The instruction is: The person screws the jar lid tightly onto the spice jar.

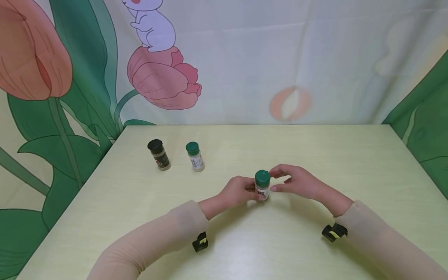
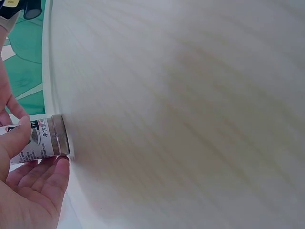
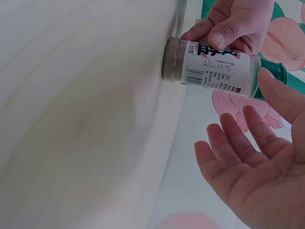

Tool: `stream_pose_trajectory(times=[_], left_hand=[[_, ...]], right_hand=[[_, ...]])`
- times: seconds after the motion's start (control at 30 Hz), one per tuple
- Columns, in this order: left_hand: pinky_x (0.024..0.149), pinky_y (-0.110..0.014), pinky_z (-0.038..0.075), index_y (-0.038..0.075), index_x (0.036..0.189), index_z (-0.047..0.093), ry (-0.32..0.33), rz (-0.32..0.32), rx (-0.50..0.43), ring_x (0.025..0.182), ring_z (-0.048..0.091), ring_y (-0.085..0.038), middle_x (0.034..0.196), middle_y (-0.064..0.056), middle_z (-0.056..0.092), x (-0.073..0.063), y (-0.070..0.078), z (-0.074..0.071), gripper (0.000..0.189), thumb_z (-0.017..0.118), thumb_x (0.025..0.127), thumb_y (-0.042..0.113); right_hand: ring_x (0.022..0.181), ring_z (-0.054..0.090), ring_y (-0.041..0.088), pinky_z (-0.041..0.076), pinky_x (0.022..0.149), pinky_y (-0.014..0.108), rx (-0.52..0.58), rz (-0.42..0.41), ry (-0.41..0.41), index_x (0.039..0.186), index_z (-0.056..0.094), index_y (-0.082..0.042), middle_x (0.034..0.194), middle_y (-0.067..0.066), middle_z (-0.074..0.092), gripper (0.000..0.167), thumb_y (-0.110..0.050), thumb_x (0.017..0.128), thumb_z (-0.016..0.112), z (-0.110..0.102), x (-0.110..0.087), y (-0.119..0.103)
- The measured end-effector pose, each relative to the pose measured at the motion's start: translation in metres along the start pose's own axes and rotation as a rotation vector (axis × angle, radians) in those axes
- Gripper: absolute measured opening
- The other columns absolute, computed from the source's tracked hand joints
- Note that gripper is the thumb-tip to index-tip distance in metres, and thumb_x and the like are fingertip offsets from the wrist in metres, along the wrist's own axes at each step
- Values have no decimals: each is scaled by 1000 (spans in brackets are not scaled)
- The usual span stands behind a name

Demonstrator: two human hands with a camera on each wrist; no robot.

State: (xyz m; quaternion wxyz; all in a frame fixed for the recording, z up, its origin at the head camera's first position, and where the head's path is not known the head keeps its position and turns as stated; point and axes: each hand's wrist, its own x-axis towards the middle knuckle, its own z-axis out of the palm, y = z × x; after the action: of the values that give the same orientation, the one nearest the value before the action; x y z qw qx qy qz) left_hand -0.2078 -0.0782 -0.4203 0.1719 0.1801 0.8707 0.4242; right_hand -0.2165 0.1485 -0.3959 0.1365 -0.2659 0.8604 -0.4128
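A small spice jar [image 1: 262,179] with a green cap and white printed label stands upright on the table, right of the middle. My left hand [image 1: 238,191] grips it low on its left side, thumb across the label; the left wrist view shows the jar's brownish base [image 2: 58,136] at the table. On the other side, my right hand [image 1: 296,182] has its fingers spread and relaxed beside the cap. In the right wrist view the right thumb lies close to the green cap [image 3: 274,71]; whether it touches cannot be told. The other right fingers [image 3: 238,145] stand apart from the jar.
Toward the back left of the pale table [image 1: 350,155] stand a black-capped spice jar [image 1: 159,155] and another green-capped jar [image 1: 195,156], a small gap between them. A printed cloth [image 1: 238,62] hangs behind the table's far edge. Both wrists carry small black cameras [image 1: 335,232].
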Motion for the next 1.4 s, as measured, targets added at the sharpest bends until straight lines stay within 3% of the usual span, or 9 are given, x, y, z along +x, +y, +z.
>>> stream_pose_trajectory(times=[0.67, 1.17, 1.4], left_hand=[[112, -44, 51, 3, 125, 72, 2, -8, 34, 124, 69, -28, 126, -15, 74, -4, 1, -6, 37, 78, 91, 16], [111, -44, 52, 4, 126, 71, 51, -23, 52, 123, 69, -28, 125, -14, 75, -2, -10, -13, 39, 79, 90, 17], [112, -44, 52, 4, 128, 70, 93, -53, 47, 124, 69, -28, 126, -14, 74, -1, -13, -17, 41, 79, 90, 16]], right_hand=[[123, 62, 40, 56, 103, 53, -10, 29, -32, 128, 60, 4, 130, 22, 66, 43, -20, 95, 74, -2, -5, 2], [118, 65, 38, 58, 99, 49, -16, 29, -53, 124, 62, 4, 122, 21, 71, 38, -18, 95, 73, 0, -6, 5], [108, 70, 30, 60, 95, 45, -4, 9, -61, 120, 64, 4, 116, 20, 72, 34, -17, 95, 73, 0, -7, 5]])
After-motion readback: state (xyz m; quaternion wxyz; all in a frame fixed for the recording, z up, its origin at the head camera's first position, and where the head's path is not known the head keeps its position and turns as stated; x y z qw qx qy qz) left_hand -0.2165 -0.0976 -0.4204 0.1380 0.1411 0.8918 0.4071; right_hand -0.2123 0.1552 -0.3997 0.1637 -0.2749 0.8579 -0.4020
